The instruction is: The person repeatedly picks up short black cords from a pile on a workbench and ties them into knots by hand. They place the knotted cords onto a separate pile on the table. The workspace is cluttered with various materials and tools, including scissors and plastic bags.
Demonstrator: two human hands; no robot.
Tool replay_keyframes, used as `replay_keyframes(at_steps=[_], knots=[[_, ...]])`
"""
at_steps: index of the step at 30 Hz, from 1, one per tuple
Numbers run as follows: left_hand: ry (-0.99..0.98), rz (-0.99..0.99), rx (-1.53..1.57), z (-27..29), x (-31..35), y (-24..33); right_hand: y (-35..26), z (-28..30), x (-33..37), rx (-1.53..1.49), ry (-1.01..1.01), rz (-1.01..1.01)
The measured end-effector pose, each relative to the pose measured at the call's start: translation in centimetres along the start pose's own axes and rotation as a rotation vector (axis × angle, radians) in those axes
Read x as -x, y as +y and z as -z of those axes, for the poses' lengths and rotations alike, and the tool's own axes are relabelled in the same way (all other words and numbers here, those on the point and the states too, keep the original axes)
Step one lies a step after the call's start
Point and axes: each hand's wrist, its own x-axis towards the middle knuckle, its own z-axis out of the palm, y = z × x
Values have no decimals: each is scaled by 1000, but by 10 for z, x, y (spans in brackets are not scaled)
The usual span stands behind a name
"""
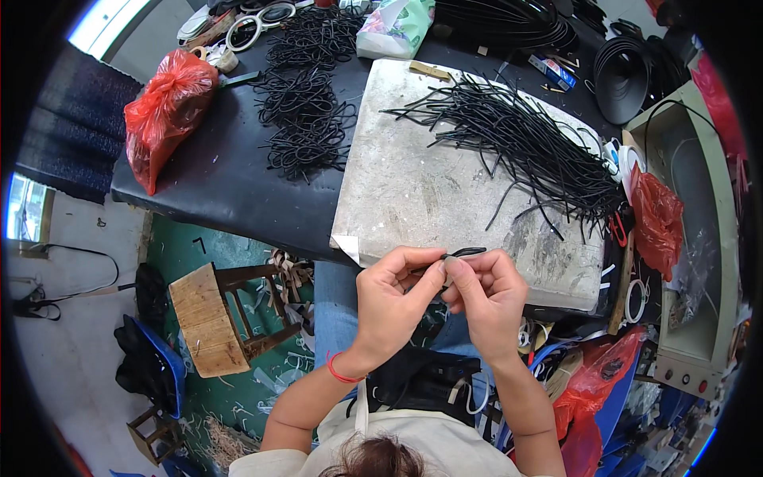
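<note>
A small blue and white box (552,73) at one o'clock from the hands has printing too tiny to read; the left hand (401,290) is nearly closed, its thumb and fingers pinching a thin black cord (474,251); the right hand (490,290) pinches the cord too, the thumb tips close together; the cord is by the near edge of a flat, pale board (413,175); the board is scuffed and stained, and lies on a smooth black counter (214,179); at one o'clock, a heap of long, skinny black strands (517,143) spreads on the board; at eleven o'clock lie curly black loops (306,111); at ten o'clock is a crinkly, shiny red bag (171,103); at nine o'clock is a wooden stool (208,318).
</note>
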Motion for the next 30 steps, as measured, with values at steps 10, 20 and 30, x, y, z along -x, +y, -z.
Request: replay_keyframes(at_steps=[10, 20, 30], knots=[[-159, 47, -191, 3, 0, 19, -1, 12, -9, 155, -49, 184], [-313, 45, -260, 5, 5, 20, 4, 14, -7, 26, -43, 62], [-315, 125, -229, 7, 5, 14, 10, 14, -4, -129, 60, 47]])
